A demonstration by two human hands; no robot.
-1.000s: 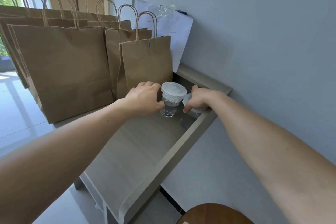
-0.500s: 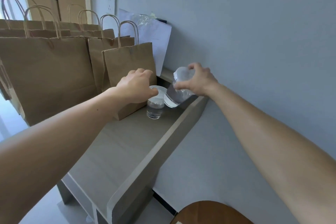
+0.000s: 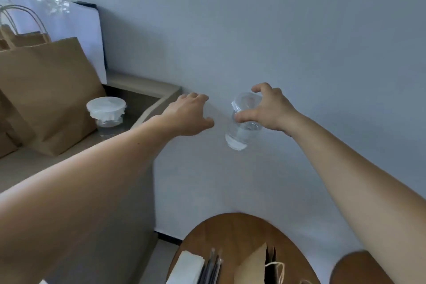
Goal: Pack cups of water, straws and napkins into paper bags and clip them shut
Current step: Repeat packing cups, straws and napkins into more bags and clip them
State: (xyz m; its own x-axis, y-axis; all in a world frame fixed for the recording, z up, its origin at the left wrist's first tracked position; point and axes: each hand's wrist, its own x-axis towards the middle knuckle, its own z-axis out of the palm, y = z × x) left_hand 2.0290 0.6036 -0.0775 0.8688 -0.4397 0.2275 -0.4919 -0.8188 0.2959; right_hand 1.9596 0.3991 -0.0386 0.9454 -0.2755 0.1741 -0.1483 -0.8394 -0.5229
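My right hand (image 3: 268, 108) grips a clear lidded cup of water (image 3: 242, 131) from above, tilted, in mid-air in front of the wall. My left hand (image 3: 190, 115) hovers beside it with fingers loosely spread, holding nothing. A second lidded cup of water (image 3: 106, 112) stands on the grey shelf (image 3: 147, 86) next to a brown paper bag (image 3: 46, 90). On the round wooden table (image 3: 230, 233) below lie white napkins (image 3: 187, 268), several dark straws (image 3: 213, 267) and an open paper bag (image 3: 255, 267).
More brown handled bags (image 3: 18, 37) stand at the far left of the shelf, with a white sheet (image 3: 78, 34) and clear plastic leaning on the wall behind them. A second wooden round (image 3: 355, 270) shows at the bottom right.
My right hand has carried its cup off the shelf, rightwards. My left hand has let go of the other cup, which stays on the shelf. The view has swung right and down.
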